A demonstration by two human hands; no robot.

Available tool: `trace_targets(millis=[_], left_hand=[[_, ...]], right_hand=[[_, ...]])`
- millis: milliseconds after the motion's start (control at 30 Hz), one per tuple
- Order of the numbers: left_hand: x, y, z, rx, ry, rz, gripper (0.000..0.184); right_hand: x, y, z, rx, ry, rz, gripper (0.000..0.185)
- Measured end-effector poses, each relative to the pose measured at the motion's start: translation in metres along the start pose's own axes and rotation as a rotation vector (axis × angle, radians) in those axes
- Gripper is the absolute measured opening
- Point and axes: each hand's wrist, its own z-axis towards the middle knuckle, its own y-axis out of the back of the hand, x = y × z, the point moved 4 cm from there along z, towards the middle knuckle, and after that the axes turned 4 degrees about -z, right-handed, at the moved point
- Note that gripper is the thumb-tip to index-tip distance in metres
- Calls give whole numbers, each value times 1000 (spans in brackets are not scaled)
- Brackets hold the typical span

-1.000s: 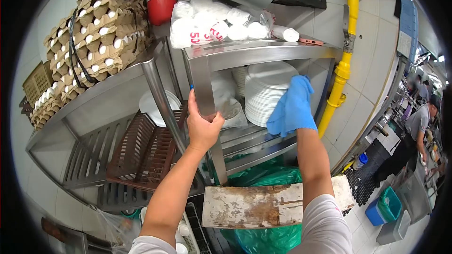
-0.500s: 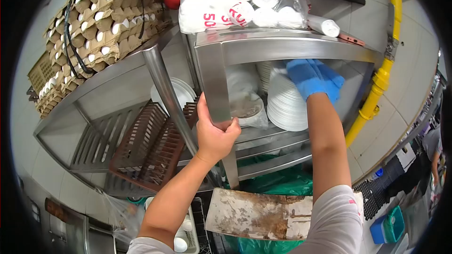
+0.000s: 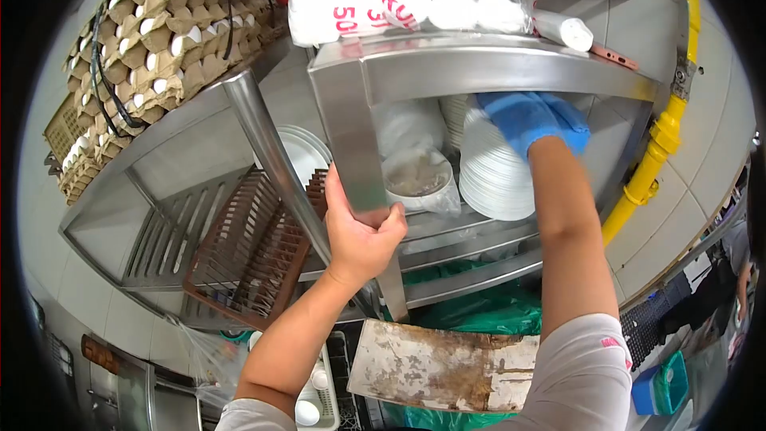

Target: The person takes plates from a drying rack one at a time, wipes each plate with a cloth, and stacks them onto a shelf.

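My left hand is wrapped round the upright metal leg of a steel rack, thumb at one side and fingers at the other. Inside the rack, my right hand reaches beneath the top rail, covered by a blue cloth-like wrap; its fingers are hidden, and I cannot tell whether this is a glove or a held cloth. Just left of it, white plates stand in a stack, close to the blue material. A white bowl in clear plastic sits between the leg and the plates.
Egg trays are piled at upper left. Bagged white items lie on the rack top. A brown dish rack stands on the left shelf. A yellow pipe runs down the right wall. Below lies a stained board.
My right hand and its blue covering have shifted slightly within the rack. The view has moved a little; my left hand keeps its hold on the leg.
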Motion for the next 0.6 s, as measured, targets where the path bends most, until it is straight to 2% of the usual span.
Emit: trace_targets(millis=[133,167,267,333,400,467,533,567,600], left_hand=[[-5,1,5,-12,-79,48,62],[-9,0,3,-6,16,-43,70],[-17,-1,7,-20,-98,70,73],[-19,0,7,4,-51,22,75],[-15,-1,6,1,-8,15,76],[-14,0,7,-25,-28,14,76],[-13,0,6,-47,-12,72,75],[-18,0,6,-47,-39,122,75],[-22,1,7,-48,-63,175,75]], right_hand=[[5,5,-9,26,-43,31,37],[6,12,-13,25,-60,40,37],[14,34,-38,32,-109,122,38],[22,58,-61,32,-160,212,39],[38,92,-102,63,-253,351,40],[61,135,-158,125,-441,580,41],[55,121,-219,-114,136,1664,50],[64,132,-253,-127,196,1714,46],[78,144,-286,-151,186,1623,42]])
